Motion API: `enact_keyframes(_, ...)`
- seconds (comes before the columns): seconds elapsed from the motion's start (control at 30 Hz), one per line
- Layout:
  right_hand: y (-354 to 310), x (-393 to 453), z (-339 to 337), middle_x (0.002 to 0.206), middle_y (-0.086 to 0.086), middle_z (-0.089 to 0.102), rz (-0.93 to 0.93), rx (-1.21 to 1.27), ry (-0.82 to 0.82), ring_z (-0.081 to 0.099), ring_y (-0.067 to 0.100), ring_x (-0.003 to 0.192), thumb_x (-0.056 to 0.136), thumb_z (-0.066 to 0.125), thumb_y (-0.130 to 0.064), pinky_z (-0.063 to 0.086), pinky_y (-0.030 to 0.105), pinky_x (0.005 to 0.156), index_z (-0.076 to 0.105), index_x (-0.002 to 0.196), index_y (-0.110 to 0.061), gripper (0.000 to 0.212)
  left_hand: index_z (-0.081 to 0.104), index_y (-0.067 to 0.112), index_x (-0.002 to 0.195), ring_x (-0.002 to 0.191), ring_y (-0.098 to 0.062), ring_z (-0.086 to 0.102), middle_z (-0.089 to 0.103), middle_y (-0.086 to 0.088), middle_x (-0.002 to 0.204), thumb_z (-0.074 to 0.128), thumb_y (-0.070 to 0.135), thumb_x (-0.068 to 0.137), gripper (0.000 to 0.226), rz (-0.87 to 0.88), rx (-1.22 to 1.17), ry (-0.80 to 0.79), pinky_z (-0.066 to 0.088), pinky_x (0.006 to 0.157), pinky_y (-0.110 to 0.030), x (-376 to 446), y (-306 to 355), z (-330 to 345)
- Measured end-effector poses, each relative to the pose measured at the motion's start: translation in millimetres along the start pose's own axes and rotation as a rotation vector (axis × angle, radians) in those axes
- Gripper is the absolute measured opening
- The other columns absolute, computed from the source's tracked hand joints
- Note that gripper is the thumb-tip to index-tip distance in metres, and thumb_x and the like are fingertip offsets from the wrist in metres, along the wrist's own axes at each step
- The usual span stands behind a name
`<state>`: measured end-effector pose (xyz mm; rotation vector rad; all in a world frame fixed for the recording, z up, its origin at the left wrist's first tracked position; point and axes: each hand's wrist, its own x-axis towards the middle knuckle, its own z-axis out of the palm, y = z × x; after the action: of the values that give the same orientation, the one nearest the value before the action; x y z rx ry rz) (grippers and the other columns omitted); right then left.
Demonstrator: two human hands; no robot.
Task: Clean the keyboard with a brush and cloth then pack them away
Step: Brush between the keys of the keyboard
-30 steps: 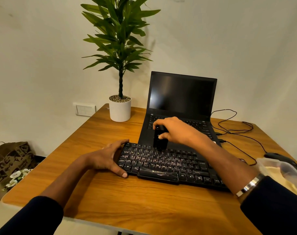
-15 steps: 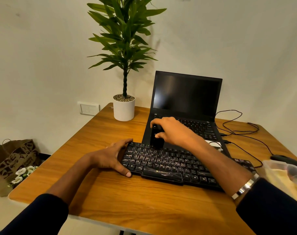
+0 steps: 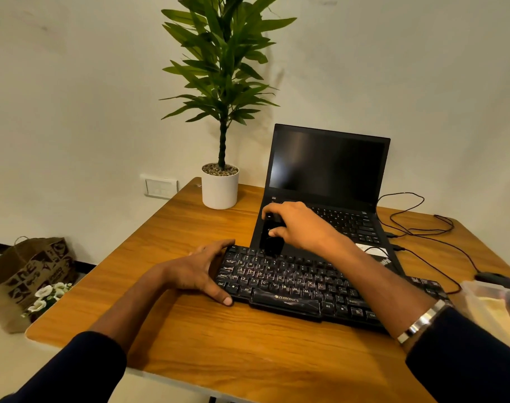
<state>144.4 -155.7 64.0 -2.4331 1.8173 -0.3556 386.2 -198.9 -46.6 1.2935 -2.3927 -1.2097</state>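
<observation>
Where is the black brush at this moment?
In the head view, the black brush is near the centre, gripped by the right hand, its lower end at the far edge of the black external keyboard, just before the open black laptop.

Hands (image 3: 299, 228) with brush (image 3: 270, 238) over keyboard (image 3: 306, 289)
</observation>
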Motion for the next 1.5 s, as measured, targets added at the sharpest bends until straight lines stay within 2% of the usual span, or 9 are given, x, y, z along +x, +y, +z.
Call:
enact_keyframes(0.2, -7.5, 2.5, -13.7, 0.129, 0.004, 0.056, -0.048, 0.015, -0.109, 0.051, 0.023, 0.12, 0.086, 0.067, -0.026, 0.043, 0.037, 0.097, 0.052, 0.13, -0.027, 0.046, 0.009, 0.061, 0.143, 0.136, -0.023, 0.03, 0.025, 0.005, 0.15, 0.092, 0.061, 0.041, 0.131, -0.012, 0.023, 0.01, 0.038, 0.112, -0.051, -2.4, 2.9, 0.1)
enact_keyframes(0.4, -12.4, 8.3, -13.7, 0.122, 0.005, 0.057, -0.027, -0.018, 0.024, 0.054, 0.024, 0.114, 0.087, 0.067, -0.017, 0.045, 0.036, 0.093, 0.052, 0.128, -0.023, 0.044, 0.009, 0.055, 0.147, 0.135, -0.022, 0.03, 0.025, 0.005, 0.148, 0.091, 0.06, 0.042, 0.134, -0.015, 0.029, 0.011, 0.037, 0.112, -0.05, -4.6, 6.0, -0.5)
enact_keyframes(0.53, -21.5, 7.4, 0.3, 0.125, 0.006, 0.058, -0.056, -0.019, -0.029, 0.054, 0.023, 0.116, 0.087, 0.067, -0.017, 0.044, 0.035, 0.093, 0.054, 0.128, -0.021, 0.043, 0.009, 0.053, 0.148, 0.135, -0.021, 0.029, 0.025, 0.004, 0.148, 0.093, 0.054, 0.046, 0.133, -0.022, 0.031, 0.012, 0.035, 0.114, -0.047, -5.3, 7.7, 0.1)
enact_keyframes(0.7, -23.3, 11.1, -8.7, 0.134, 0.006, 0.054, -0.054, 0.022, -0.114, 0.049, 0.024, 0.125, 0.086, 0.067, -0.025, 0.041, 0.039, 0.102, 0.05, 0.134, -0.025, 0.05, 0.008, 0.052, 0.149, 0.135, -0.021, 0.028, 0.026, 0.006, 0.144, 0.09, 0.061, 0.04, 0.136, -0.02, 0.025, 0.002, 0.035, 0.114, -0.048, -7.1, 9.4, -0.3)
enact_keyframes(0.9, -28.7, 18.1, 1.0, 0.126, 0.006, 0.056, -0.044, 0.019, 0.046, 0.053, 0.024, 0.117, 0.087, 0.066, -0.017, 0.045, 0.037, 0.095, 0.051, 0.13, -0.024, 0.047, 0.008, 0.051, 0.149, 0.133, -0.019, 0.027, 0.027, 0.013, 0.136, 0.088, 0.063, 0.039, 0.136, -0.015, 0.042, 0.004, 0.033, 0.114, -0.048, -8.5, 11.8, -0.1)
enact_keyframes(1.1, -38.7, 18.2, 16.9, 0.126, 0.005, 0.058, -0.086, 0.041, -0.008, 0.055, 0.024, 0.117, 0.086, 0.068, -0.021, 0.046, 0.039, 0.098, 0.052, 0.129, -0.027, 0.046, 0.01, 0.05, 0.148, 0.13, -0.017, 0.029, 0.03, 0.012, 0.132, 0.088, 0.061, 0.041, 0.133, -0.019, 0.042, 0.011, 0.034, 0.113, -0.044, -9.6, 14.6, -0.7)
enact_keyframes(1.17, -38.2, 18.6, 9.0, 0.127, 0.005, 0.058, -0.089, 0.068, -0.032, 0.054, 0.023, 0.117, 0.087, 0.067, -0.022, 0.043, 0.034, 0.097, 0.052, 0.131, -0.025, 0.047, 0.012, 0.051, 0.146, 0.131, -0.017, 0.029, 0.032, 0.01, 0.135, 0.091, 0.058, 0.044, 0.129, -0.012, 0.044, 0.018, 0.034, 0.112, -0.045, -9.0, 13.4, -0.3)
enact_keyframes(1.33, -35.2, 26.3, 6.3, 0.126, 0.005, 0.057, -0.045, 0.094, 0.091, 0.054, 0.023, 0.117, 0.086, 0.067, -0.016, 0.046, 0.038, 0.097, 0.055, 0.125, -0.025, 0.042, 0.009, 0.052, 0.147, 0.131, -0.018, 0.029, 0.03, 0.01, 0.136, 0.091, 0.051, 0.05, 0.127, -0.021, 0.044, 0.02, 0.033, 0.113, -0.047, -8.8, 13.0, 0.4)
enact_keyframes(1.5, -43.3, 26.4, 29.4, 0.124, 0.003, 0.056, -0.075, 0.071, 0.083, 0.054, 0.023, 0.116, 0.087, 0.065, -0.017, 0.046, 0.037, 0.096, 0.053, 0.127, -0.027, 0.043, 0.007, 0.048, 0.148, 0.134, -0.021, 0.03, 0.031, 0.006, 0.141, 0.092, 0.053, 0.048, 0.131, -0.041, 0.055, 0.031, 0.035, 0.114, -0.049, -8.6, 12.5, 0.5)
